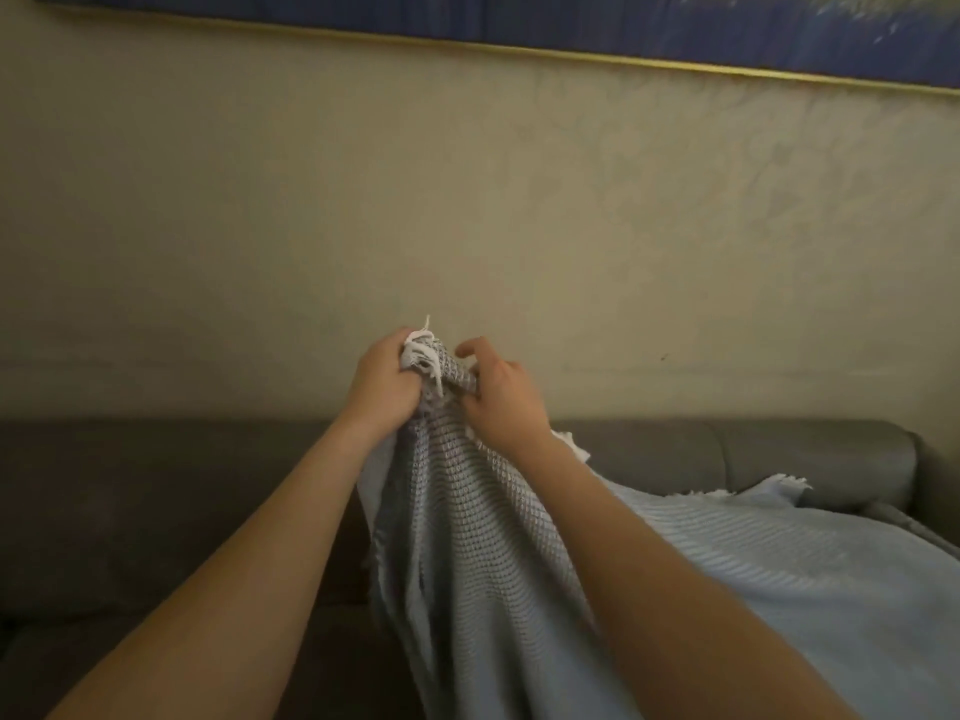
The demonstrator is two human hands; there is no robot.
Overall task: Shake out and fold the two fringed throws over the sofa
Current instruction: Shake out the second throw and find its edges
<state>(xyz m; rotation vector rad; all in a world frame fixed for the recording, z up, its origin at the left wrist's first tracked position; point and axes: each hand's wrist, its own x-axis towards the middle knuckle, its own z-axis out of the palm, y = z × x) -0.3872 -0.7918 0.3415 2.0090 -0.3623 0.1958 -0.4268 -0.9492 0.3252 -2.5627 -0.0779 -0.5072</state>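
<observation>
Forearms (249,563): yours reach up from the bottom edge and meet at one grip.
Left hand (387,379): fist closed round the fringed corner of the throw (467,537).
Right hand (506,402): clutches the same bunch just beside it, forefinger lifted.
Throw: hangs below your grip, spreading rightward over the sofa (156,485).

The throw (467,537) is pale blue-grey. Its raised part shows a small waffle grid with dark dots, and the part lying on the right shows fine light ribs. The fringe (418,350) is white. The sofa (156,485) is plain dark grey. The wall (260,226) is beige with a faint leafy pattern. The picture (571,18) is deep blue with white flecks, and its frame (519,48) is gold.
</observation>
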